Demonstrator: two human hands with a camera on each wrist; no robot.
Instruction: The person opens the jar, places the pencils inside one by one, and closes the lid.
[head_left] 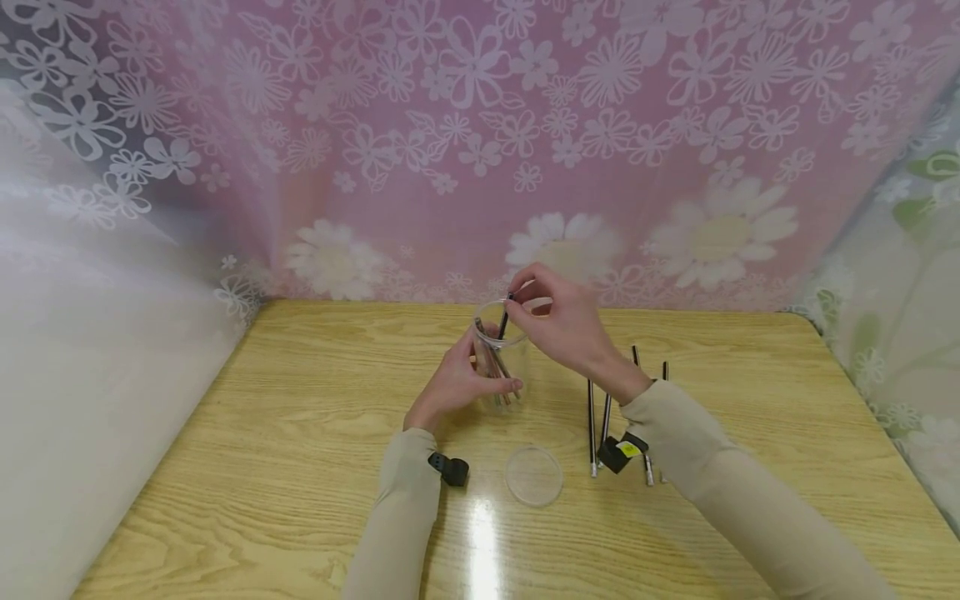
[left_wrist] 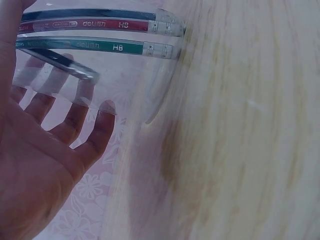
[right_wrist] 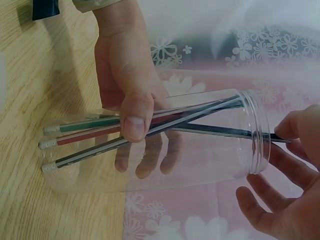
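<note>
A clear plastic jar (right_wrist: 210,172) stands near the back of the table, with my left hand (head_left: 456,382) wrapped round its side. Inside, eraser ends down, lean a green pencil (right_wrist: 90,124), a red pencil (right_wrist: 87,138) and a dark striped pencil (right_wrist: 100,148). At the open mouth, my right hand (head_left: 568,327) pinches the end of another dark pencil (right_wrist: 215,131) between thumb and finger. Most of that pencil's length is inside the jar, seen through the wall in the right wrist view. The other right fingers spread beside the threaded rim (right_wrist: 256,132).
On the wooden table (head_left: 300,467), a round clear lid (head_left: 534,477) lies in front of the jar. Several black pencils (head_left: 591,425) lie to the right, partly under my right forearm. A pink flowered curtain (head_left: 450,183) hangs along the table's back edge.
</note>
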